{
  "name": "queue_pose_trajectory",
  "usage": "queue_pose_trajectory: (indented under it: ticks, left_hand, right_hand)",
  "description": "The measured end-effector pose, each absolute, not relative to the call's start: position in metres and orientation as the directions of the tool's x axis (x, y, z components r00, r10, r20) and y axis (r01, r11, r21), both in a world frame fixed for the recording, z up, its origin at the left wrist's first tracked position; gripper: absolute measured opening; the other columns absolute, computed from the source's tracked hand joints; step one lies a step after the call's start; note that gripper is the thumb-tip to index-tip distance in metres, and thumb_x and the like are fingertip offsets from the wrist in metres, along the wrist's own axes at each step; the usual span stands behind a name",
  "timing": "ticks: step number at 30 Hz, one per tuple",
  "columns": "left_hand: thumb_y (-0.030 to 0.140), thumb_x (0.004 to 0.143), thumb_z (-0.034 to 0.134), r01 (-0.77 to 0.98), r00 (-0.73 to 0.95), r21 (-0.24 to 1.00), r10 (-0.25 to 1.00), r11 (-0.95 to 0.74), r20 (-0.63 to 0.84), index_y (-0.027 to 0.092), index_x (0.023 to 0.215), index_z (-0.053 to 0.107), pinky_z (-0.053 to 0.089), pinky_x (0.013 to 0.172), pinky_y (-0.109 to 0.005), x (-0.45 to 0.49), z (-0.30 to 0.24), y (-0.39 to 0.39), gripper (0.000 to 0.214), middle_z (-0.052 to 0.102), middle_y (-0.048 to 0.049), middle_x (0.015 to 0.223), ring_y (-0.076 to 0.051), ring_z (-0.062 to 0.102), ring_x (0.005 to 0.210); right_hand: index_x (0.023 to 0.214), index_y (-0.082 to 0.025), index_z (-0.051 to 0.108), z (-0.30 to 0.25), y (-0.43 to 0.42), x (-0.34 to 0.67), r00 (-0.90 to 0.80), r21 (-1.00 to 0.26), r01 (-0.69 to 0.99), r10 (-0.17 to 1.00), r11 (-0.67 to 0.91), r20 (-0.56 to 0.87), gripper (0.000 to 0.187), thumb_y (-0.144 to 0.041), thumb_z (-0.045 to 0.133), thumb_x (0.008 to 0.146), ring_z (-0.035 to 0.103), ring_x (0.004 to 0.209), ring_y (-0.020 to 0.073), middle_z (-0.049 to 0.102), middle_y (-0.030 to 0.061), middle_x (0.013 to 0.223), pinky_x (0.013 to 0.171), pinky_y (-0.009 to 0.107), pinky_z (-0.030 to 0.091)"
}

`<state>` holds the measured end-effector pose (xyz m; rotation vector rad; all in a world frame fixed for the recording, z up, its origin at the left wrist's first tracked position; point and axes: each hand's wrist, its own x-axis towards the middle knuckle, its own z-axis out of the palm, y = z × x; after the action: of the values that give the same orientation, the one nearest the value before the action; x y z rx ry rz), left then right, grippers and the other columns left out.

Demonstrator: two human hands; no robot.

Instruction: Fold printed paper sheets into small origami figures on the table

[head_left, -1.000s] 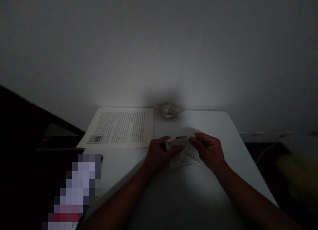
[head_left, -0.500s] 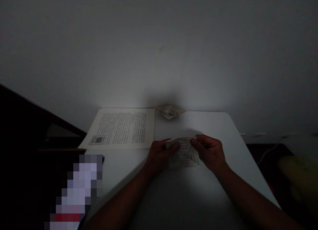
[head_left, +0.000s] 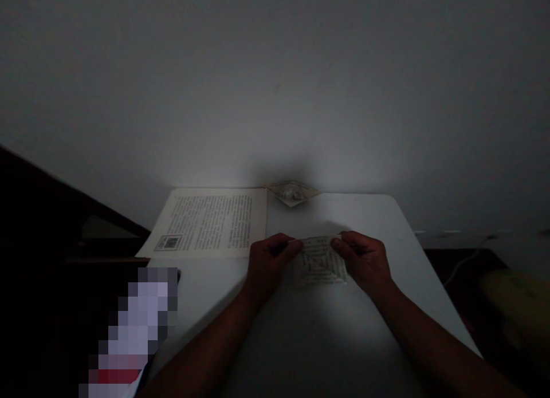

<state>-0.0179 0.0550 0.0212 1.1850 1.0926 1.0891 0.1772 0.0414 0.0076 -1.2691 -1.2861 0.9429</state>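
A small folded piece of printed paper point(head_left: 321, 263), roughly square with diagonal creases, is held over the white table. My left hand point(head_left: 271, 263) pinches its upper left corner between thumb and fingers. At the upper right corner, my right hand point(head_left: 363, 257) grips it the same way, thumb on the near face. Most fingers of both hands are hidden behind the thumbs and the paper. Beyond them, against the wall, stands a folded paper boat-like shape point(head_left: 293, 193) with pointed ends.
Printed sheets point(head_left: 215, 223) with a square code lie at the table's back left. A pixelated bright object point(head_left: 133, 323) covers the left edge of the white table point(head_left: 365, 212). The wall point(head_left: 275, 100) rises directly behind. A yellowish item point(head_left: 513, 306) sits low at the right.
My left hand has shifted slightly left, its thumb now nearer the paper's corner, so more of the creased face shows. The right hand stays almost in place.
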Motion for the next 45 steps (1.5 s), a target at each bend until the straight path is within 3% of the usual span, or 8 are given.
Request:
queue_pose_trajectory:
  ticks: [8, 11, 18, 26, 35, 42, 45]
  left_hand:
    - [0.033, 0.071, 0.07, -0.254, 0.236, 0.945, 0.961, 0.208, -0.148, 0.014, 0.066, 0.07, 0.042, 0.058, -0.024, -0.018, 0.018, 0.057, 0.019, 0.062, 0.0005, 0.061, -0.012, 0.054, 0.057]
    - [0.035, 0.073, 0.068, -0.223, 0.258, 0.958, 0.958, 0.182, -0.122, 0.014, 0.07, 0.071, 0.042, 0.061, -0.025, -0.018, 0.014, 0.058, 0.022, 0.065, -0.0015, 0.067, -0.013, 0.057, 0.062]
    - [0.029, 0.069, 0.071, -0.119, 0.082, 0.991, 0.995, 0.057, -0.048, 0.015, 0.063, 0.068, 0.039, 0.06, -0.022, -0.022, 0.014, 0.061, 0.015, 0.058, 0.0024, 0.056, -0.01, 0.051, 0.058]
    - [0.023, 0.059, 0.074, -0.495, 0.177, 0.832, 0.967, 0.25, -0.185, 0.014, 0.06, 0.065, 0.039, 0.06, -0.025, -0.016, 0.016, 0.06, 0.012, 0.056, 0.002, 0.056, -0.011, 0.051, 0.057]
    - [0.035, 0.071, 0.071, -0.244, 0.214, 0.947, 0.964, 0.209, -0.158, 0.013, 0.066, 0.067, 0.04, 0.059, -0.024, -0.016, 0.006, 0.058, 0.023, 0.06, 0.0002, 0.062, -0.011, 0.053, 0.059]
    - [0.033, 0.069, 0.073, -0.4, 0.293, 0.862, 0.935, 0.311, -0.201, 0.013, 0.063, 0.065, 0.043, 0.059, -0.025, -0.015, 0.004, 0.058, 0.022, 0.061, 0.001, 0.059, -0.011, 0.056, 0.055]
    - [0.034, 0.069, 0.074, -0.316, 0.328, 0.906, 0.928, 0.283, -0.175, 0.014, 0.071, 0.068, 0.046, 0.06, -0.024, -0.014, 0.006, 0.058, 0.021, 0.066, -0.0004, 0.064, -0.012, 0.059, 0.058]
  right_hand:
    - [0.058, -0.017, 0.059, 0.003, 0.044, 0.178, 0.122, -0.99, 0.087, 0.985, 0.115, 0.125, 0.028, -0.038, 0.07, 0.073, 0.042, 0.047, 0.0096, 0.047, -0.003, 0.052, 0.044, 0.024, 0.033]
    - [0.06, -0.017, 0.061, 0.002, 0.044, 0.18, 0.129, -0.989, 0.076, 0.983, 0.125, 0.134, 0.027, -0.039, 0.071, 0.072, 0.045, 0.047, 0.011, 0.05, -0.0021, 0.053, 0.044, 0.024, 0.036]
    - [0.064, -0.017, 0.064, 0.001, 0.044, 0.18, 0.129, -0.993, 0.053, 0.986, 0.103, 0.109, 0.026, -0.041, 0.072, 0.071, 0.048, 0.049, 0.0122, 0.053, -0.0015, 0.055, 0.045, 0.026, 0.039]
    - [0.063, -0.018, 0.063, -0.001, 0.045, 0.178, 0.097, -0.996, -0.003, 0.991, 0.09, 0.089, 0.026, -0.041, 0.071, 0.072, 0.049, 0.051, 0.0129, 0.053, -0.0011, 0.056, 0.047, 0.026, 0.039]
    - [0.065, -0.018, 0.064, 0.001, 0.045, 0.18, 0.075, -0.997, 0.017, 0.995, 0.072, 0.073, 0.027, -0.042, 0.07, 0.073, 0.048, 0.049, 0.0125, 0.052, -0.0015, 0.053, 0.046, 0.026, 0.039]
    - [0.06, -0.017, 0.063, 0.006, 0.045, 0.177, 0.043, -0.999, 0.019, 0.998, 0.035, 0.035, 0.03, -0.043, 0.07, 0.072, 0.05, 0.048, 0.0126, 0.053, -0.0013, 0.052, 0.046, 0.026, 0.04]
    - [0.061, -0.017, 0.063, 0.005, 0.045, 0.178, 0.05, -1.0, 0.011, 0.998, 0.029, 0.03, 0.03, -0.044, 0.071, 0.072, 0.05, 0.049, 0.0128, 0.054, -0.0009, 0.053, 0.047, 0.026, 0.041]
